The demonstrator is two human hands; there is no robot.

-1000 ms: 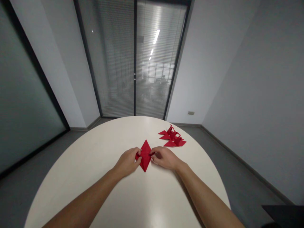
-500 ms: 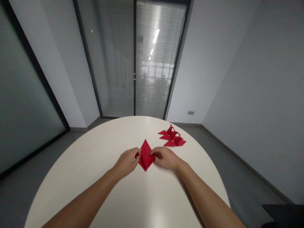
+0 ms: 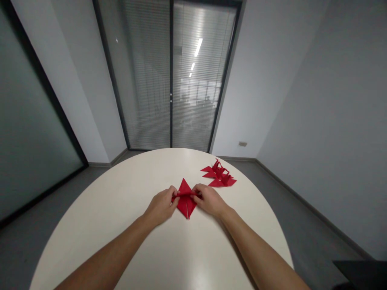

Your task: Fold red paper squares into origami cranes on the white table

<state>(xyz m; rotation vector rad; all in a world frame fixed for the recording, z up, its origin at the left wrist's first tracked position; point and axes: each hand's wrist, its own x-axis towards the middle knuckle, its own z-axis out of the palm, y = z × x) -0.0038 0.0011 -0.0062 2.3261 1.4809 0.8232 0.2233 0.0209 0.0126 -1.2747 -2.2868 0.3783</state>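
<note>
A red folded paper (image 3: 186,201), diamond-shaped with a crease across its middle, lies on the round white table (image 3: 127,201). My left hand (image 3: 161,205) pinches its left corner with curled fingers. My right hand (image 3: 209,200) pinches its right corner in the same way. Both hands rest on the tabletop, one on each side of the paper. The paper's top point faces away from me and its bottom point shows a centre slit.
Two or three finished red paper figures (image 3: 220,176) lie in a small heap at the table's far right. Beyond the table stand glass doors with blinds (image 3: 171,76). Grey floor surrounds the table, and a dark object (image 3: 359,274) fills the bottom right corner.
The paper has changed from a narrow kite to a wider diamond with a horizontal crease. Both hands have shifted slightly up to its side corners.
</note>
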